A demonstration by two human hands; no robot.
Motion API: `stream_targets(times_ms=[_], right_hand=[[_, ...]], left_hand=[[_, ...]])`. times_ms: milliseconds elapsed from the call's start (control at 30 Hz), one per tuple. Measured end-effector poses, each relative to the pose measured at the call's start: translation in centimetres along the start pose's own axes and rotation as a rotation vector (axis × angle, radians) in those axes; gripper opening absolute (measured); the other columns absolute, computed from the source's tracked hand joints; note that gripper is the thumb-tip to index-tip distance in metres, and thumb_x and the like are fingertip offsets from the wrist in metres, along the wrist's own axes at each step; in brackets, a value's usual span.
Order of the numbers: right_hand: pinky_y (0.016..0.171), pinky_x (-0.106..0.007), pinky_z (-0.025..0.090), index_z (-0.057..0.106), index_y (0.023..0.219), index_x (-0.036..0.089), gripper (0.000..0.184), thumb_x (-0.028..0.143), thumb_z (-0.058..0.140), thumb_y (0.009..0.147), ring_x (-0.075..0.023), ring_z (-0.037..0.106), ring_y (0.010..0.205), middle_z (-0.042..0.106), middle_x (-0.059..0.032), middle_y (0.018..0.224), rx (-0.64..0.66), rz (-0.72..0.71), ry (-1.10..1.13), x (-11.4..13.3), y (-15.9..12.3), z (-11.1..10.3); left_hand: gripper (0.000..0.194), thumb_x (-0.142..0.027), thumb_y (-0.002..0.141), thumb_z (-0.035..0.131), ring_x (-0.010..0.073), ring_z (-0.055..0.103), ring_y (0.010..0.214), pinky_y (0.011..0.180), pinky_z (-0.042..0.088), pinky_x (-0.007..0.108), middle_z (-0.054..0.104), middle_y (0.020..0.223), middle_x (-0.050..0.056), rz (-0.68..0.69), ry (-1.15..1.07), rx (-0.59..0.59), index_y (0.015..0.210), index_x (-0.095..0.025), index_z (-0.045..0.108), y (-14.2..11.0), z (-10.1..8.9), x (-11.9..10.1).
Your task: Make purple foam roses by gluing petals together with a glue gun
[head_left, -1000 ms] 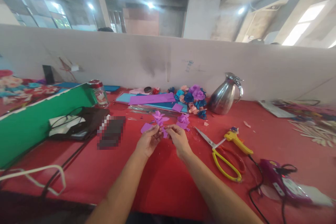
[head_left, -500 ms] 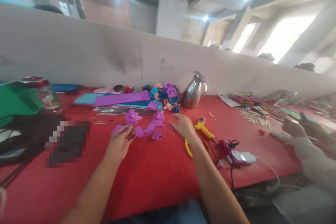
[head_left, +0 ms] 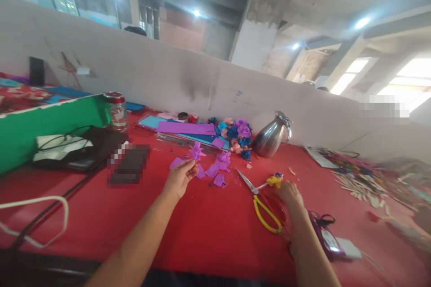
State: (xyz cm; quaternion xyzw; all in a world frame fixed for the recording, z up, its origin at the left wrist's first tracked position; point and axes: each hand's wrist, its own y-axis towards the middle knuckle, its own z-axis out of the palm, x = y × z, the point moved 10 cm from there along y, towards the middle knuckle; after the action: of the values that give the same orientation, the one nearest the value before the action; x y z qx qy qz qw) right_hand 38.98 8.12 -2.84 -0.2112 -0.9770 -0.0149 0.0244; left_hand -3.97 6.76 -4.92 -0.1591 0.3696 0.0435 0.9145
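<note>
My left hand (head_left: pixel 182 177) pinches a purple paper flower (head_left: pixel 196 150) by its lower end, just above the table. My right hand (head_left: pixel 291 193) is closed round the handle of a yellow hot glue gun (head_left: pixel 274 181); only the nozzle end shows past the fingers. Beneath the held flower lie loose purple paper petals (head_left: pixel 219 181). Another purple paper flower (head_left: pixel 223 158) rests to its right. Between my hands are scissors (head_left: pixel 266 215) with a yellow and a red handle, their blades apart.
Paper flowers (head_left: pixel 232 132) are heaped beside a steel jug (head_left: pixel 273 136). Purple strips (head_left: pixel 185 128) lie on blue sheets. A glass jar (head_left: pixel 117 112) and green board (head_left: pixel 50 130) stand left. A purple power box (head_left: pixel 325 235) sits right, near pale sticks (head_left: pixel 353 186).
My right hand has left the flower, moved right across the scissors and closed on the glue gun. My left hand keeps the flower. The view swung right, then back.
</note>
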Motion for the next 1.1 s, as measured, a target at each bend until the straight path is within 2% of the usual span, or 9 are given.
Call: stream_targets(times_ms=[167, 233, 267, 333, 433, 533, 700, 900, 1100], right_hand=[[0.057, -0.033, 0.047, 0.066, 0.096, 0.016, 0.030, 0.032, 0.050, 0.076, -0.0273, 0.065, 0.075, 0.066, -0.0140, 0.080, -0.118, 0.041, 0.200, 0.6, -0.1, -4.5], [0.049, -0.030, 0.041, 0.065, 0.096, 0.014, 0.032, 0.034, 0.052, 0.075, -0.0221, 0.058, 0.060, 0.062, -0.0093, 0.069, -0.204, -0.034, 0.528, 2.6, -1.1, -6.7], [0.046, -0.029, 0.038, 0.065, 0.094, 0.013, 0.034, 0.038, 0.055, 0.074, -0.0193, 0.053, 0.053, 0.058, -0.0062, 0.062, -0.176, -0.126, 0.761, 4.5, -1.7, -7.1], [0.042, -0.025, 0.034, 0.065, 0.091, 0.015, 0.040, 0.050, 0.053, 0.077, -0.0137, 0.043, 0.044, 0.048, 0.0012, 0.051, -0.070, -0.277, 0.915, 8.8, -3.4, -6.8], [0.041, -0.022, 0.029, 0.063, 0.086, 0.015, 0.040, 0.053, 0.060, 0.073, -0.0086, 0.033, 0.042, 0.043, 0.0050, 0.048, 0.169, -0.546, 1.258, 15.6, -6.9, -4.9], [0.041, -0.020, 0.027, 0.062, 0.091, 0.014, 0.039, 0.048, 0.065, 0.071, -0.0071, 0.033, 0.044, 0.045, 0.0052, 0.052, 0.271, -0.629, 1.324, 19.3, -9.6, -2.7], [0.042, -0.020, 0.029, 0.063, 0.083, 0.014, 0.030, 0.041, 0.065, 0.069, -0.0085, 0.035, 0.048, 0.045, 0.0045, 0.052, 0.302, -0.637, 1.202, 20.7, -11.6, -1.7], [0.044, -0.021, 0.033, 0.062, 0.082, 0.015, 0.031, 0.044, 0.061, 0.070, -0.0117, 0.042, 0.051, 0.045, 0.0032, 0.051, 0.262, -0.645, 1.223, 20.7, -11.4, -1.8], [0.045, -0.021, 0.032, 0.060, 0.072, 0.017, 0.026, 0.042, 0.061, 0.071, -0.0107, 0.039, 0.050, 0.042, 0.0035, 0.049, 0.254, -0.642, 1.223, 20.9, -11.2, -1.5]], left_hand=[[0.009, -0.008, 0.062, 0.075, 0.0085, 0.060, 0.051, 0.057, 0.051, 0.020, 0.065, 0.055, 0.001, 0.000, -0.007, 0.016, 0.066, -0.011, 0.067, 0.1, 0.1, 0.3], [0.011, -0.010, 0.061, 0.076, 0.0087, 0.060, 0.052, 0.057, 0.051, 0.020, 0.065, 0.055, 0.001, 0.008, 0.005, 0.022, 0.066, -0.012, 0.067, 0.2, 0.2, 0.3], [0.012, -0.011, 0.060, 0.077, 0.0088, 0.060, 0.052, 0.058, 0.051, 0.021, 0.065, 0.055, 0.001, 0.016, 0.010, 0.022, 0.067, -0.012, 0.067, 0.2, 0.2, 0.3], [0.015, -0.014, 0.058, 0.079, 0.0092, 0.061, 0.054, 0.060, 0.051, 0.021, 0.066, 0.056, 0.001, 0.025, 0.019, 0.019, 0.067, -0.012, 0.068, 0.3, 0.1, 0.3], [0.021, -0.018, 0.054, 0.082, 0.0096, 0.061, 0.055, 0.060, 0.050, 0.022, 0.066, 0.057, 0.001, 0.041, 0.039, 0.012, 0.068, -0.012, 0.068, 0.4, -0.2, 0.4], [0.027, -0.021, 0.049, 0.085, 0.0098, 0.061, 0.055, 0.061, 0.049, 0.022, 0.066, 0.058, 0.001, 0.055, 0.062, 0.014, 0.068, -0.012, 0.068, 0.4, -0.3, 0.4], [0.030, -0.025, 0.047, 0.086, 0.0094, 0.060, 0.056, 0.062, 0.048, 0.023, 0.066, 0.059, 0.000, 0.055, 0.106, 0.034, 0.068, -0.013, 0.068, 0.1, 0.1, 0.6], [0.028, -0.026, 0.047, 0.086, 0.0095, 0.058, 0.054, 0.058, 0.047, 0.023, 0.064, 0.057, 0.000, 0.059, 0.154, 0.081, 0.064, -0.013, 0.067, -0.1, 1.0, 0.7], [0.031, -0.029, 0.045, 0.086, 0.0102, 0.057, 0.052, 0.056, 0.047, 0.023, 0.064, 0.056, 0.001, 0.057, 0.180, 0.109, 0.063, -0.013, 0.068, -0.3, 1.3, 0.9]])
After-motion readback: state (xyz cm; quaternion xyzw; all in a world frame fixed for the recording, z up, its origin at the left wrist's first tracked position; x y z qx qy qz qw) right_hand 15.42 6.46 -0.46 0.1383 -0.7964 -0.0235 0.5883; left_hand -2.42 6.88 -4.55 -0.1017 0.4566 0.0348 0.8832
